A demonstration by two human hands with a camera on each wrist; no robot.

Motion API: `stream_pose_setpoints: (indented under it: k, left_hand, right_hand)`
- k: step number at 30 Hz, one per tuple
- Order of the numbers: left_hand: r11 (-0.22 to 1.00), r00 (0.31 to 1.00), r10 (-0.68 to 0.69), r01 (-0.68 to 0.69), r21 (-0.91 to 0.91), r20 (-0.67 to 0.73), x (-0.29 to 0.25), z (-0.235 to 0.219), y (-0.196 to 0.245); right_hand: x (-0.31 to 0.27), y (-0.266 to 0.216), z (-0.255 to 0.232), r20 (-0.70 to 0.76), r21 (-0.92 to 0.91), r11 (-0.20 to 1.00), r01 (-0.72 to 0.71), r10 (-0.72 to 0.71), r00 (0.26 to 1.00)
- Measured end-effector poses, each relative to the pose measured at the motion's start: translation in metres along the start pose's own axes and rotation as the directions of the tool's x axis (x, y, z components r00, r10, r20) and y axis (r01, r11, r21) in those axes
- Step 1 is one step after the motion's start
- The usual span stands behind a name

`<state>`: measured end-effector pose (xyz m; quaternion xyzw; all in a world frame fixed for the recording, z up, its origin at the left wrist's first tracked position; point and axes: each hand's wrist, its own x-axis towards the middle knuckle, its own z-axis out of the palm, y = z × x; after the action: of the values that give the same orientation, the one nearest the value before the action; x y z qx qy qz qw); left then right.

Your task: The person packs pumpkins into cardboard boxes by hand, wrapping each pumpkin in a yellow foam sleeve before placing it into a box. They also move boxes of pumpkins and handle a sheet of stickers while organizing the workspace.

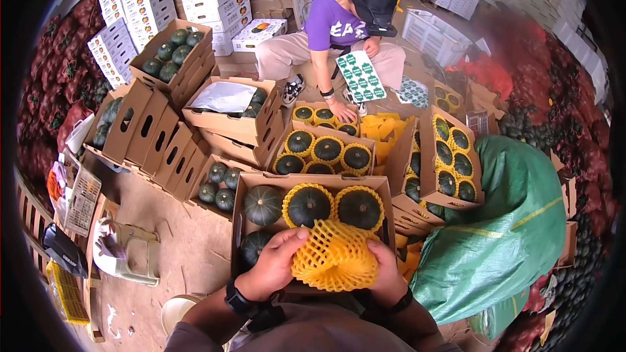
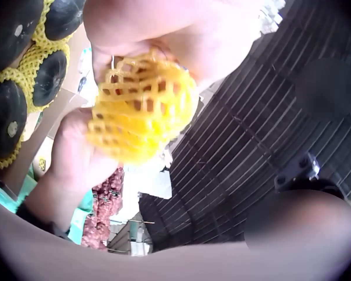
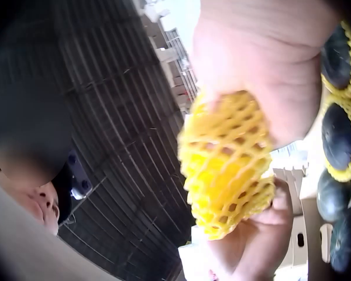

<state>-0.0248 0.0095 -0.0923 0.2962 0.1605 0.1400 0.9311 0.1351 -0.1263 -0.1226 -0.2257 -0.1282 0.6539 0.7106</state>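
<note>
A yellow foam net sleeve [image 1: 334, 257] is stretched between my two hands, close over the near edge of an open cardboard box [image 1: 240, 199]. My left hand [image 1: 274, 264] grips one side of it with the thumb on top. On the other side my right hand [image 1: 386, 272] holds it, its fingers partly hidden behind the mesh. In the right wrist view the net [image 3: 225, 170] bulges in folds between both hands. Inside the box, two dark green squashes [image 1: 309, 206] wear yellow nets, while bare squashes [image 1: 263, 205] lie at the left.
Beyond the box stands another box of netted squashes [image 1: 327, 148]. Across from me a person in a purple shirt [image 1: 336, 19] reaches into a box, a sticker sheet [image 1: 360, 77] before them. A green sack [image 1: 502, 221] bulges at right; stacked cartons [image 1: 156, 133] stand left.
</note>
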Motion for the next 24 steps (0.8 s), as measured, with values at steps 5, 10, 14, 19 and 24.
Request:
stream_pose_setpoints:
  k: [5, 10, 14, 19, 24]
  left_hand:
    - [0.107, 0.636, 0.658, -0.609, 0.786, 0.403, -0.003, 0.026, 0.005]
    - [0.058, 0.723, 0.429, -0.62, 0.782, 0.541, -0.004, 0.005, 0.013]
    - [0.753, 0.958, -0.066, -0.135, 0.644, 0.279, -0.01, -0.036, 0.009]
    - [0.993, 0.825, 0.112, -0.065, -0.103, 0.555, -0.023, -0.033, -0.01]
    - [0.977, 0.9, 0.214, -0.203, -0.069, 0.381, -0.03, -0.008, 0.011]
  right_hand:
    - [-0.003, 0.007, 0.006, 0.173, -0.087, 0.952, 0.292, -0.275, 0.946]
    - [0.016, 0.0, 0.001, -0.211, -0.179, 0.874, 0.451, -0.482, 0.85]
    - [-0.002, 0.004, 0.032, 0.309, -0.919, 0.205, 0.338, -0.163, 0.937]
    - [0.01, 0.027, 0.016, 0.025, -0.577, 0.816, 0.013, 0.002, 1.0]
    - [0.019, -0.001, 0.036, 0.164, -0.977, -0.141, 0.158, -0.032, 0.986]
